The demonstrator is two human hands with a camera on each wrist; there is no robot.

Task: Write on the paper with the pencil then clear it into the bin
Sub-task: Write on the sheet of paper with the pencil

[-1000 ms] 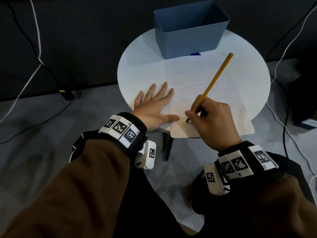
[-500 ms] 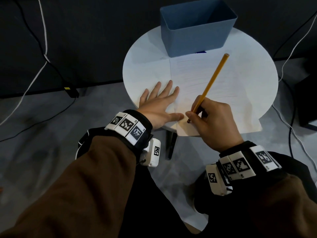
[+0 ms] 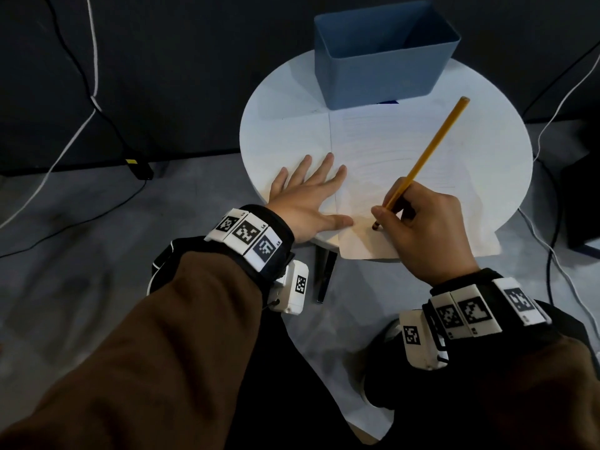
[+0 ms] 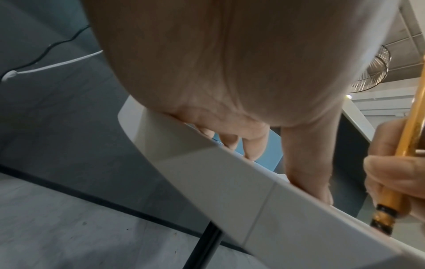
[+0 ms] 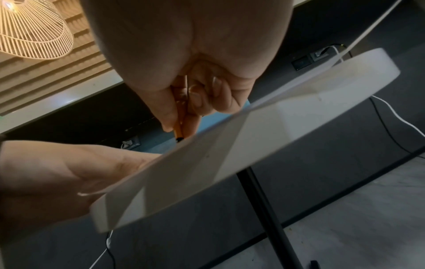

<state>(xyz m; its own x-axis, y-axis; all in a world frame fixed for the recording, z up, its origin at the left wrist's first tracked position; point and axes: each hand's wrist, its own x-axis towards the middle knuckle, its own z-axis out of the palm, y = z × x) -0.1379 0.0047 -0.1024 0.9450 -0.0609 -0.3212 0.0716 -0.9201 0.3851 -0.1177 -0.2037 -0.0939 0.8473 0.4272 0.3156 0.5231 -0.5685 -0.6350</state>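
Observation:
A white sheet of paper (image 3: 389, 157) lies on the round white table (image 3: 279, 125), its near edge hanging over the rim. My left hand (image 3: 308, 196) rests flat on the paper's left part, fingers spread straight. My right hand (image 3: 422, 222) grips a yellow pencil (image 3: 431, 147) in a writing hold, its dark tip touching the paper near the front edge. The pencil (image 4: 391, 191) and the fingers around it show at the right of the left wrist view; in the right wrist view the pencil (image 5: 178, 133) pokes out between thumb and fingers. A blue bin (image 3: 383, 56) stands at the table's far side.
White and black cables (image 3: 81, 102) trail across the grey floor on the left, more cables (image 3: 552, 125) on the right. A black table leg (image 3: 324, 274) shows under the near rim. A dark box (image 3: 581, 203) sits on the floor at the right.
The head view has drifted, so table and bin sit further right in frame. Both hands keep their places on the paper; the pencil tip has hardly moved.

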